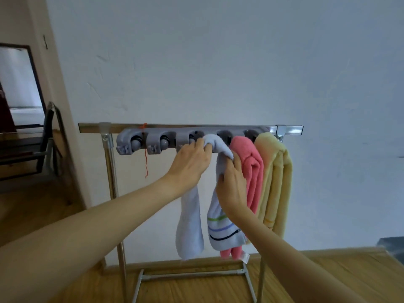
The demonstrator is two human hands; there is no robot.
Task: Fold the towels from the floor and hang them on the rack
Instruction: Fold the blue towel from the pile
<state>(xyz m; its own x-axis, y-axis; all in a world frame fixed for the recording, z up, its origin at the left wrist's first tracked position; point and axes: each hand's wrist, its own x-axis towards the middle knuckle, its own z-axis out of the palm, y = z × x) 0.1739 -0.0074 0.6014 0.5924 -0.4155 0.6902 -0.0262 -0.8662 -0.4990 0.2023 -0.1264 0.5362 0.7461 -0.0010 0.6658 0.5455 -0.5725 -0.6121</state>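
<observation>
A metal rack (109, 162) stands against the wall with a grey clip holder (135, 141) fixed along its top bar. A pale blue striped towel (190, 226) hangs folded from the third clip. My left hand (192, 160) grips the towel's top fold right at the holder. On the right side of that fold, my right hand (231, 184) pinches the cloth just below the bend. A pink towel (251, 167) and a yellow towel (277, 182) hang to the right, each from its own clip.
The rack's base bars (192, 274) rest on a wooden floor (328, 278). A dark folding chair (46, 136) and a mirror (19, 84) stand at the left past a wall corner. An orange thread (146, 162) dangles from the holder.
</observation>
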